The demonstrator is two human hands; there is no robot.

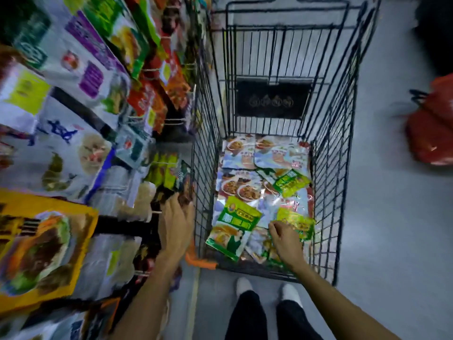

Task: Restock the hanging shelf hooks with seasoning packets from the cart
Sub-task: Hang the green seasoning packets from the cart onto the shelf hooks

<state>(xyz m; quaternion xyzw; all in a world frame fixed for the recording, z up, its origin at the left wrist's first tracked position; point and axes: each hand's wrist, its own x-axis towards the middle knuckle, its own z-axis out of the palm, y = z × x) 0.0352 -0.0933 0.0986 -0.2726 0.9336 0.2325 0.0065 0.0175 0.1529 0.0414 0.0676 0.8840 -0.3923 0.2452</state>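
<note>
A black wire cart (328, 192) stands in front of me with several seasoning packets on its floor, green ones (235, 224) and pale blue ones (267, 153). My right hand (285, 239) reaches down into the cart and pinches the edge of a yellow-green packet (297, 223). My left hand (176, 224) is at the shelf beside the cart and grips a dark packet (183, 185) that hangs among the hooks. The hanging shelf (73, 119) on the left is crowded with blurred packets.
A red shopping basket (431, 128) lies on the grey floor at the right. The cart's side stands close to the shelf packets. My feet (267, 289) are just behind the cart. An orange cart handle part (201, 262) juts out near my left forearm.
</note>
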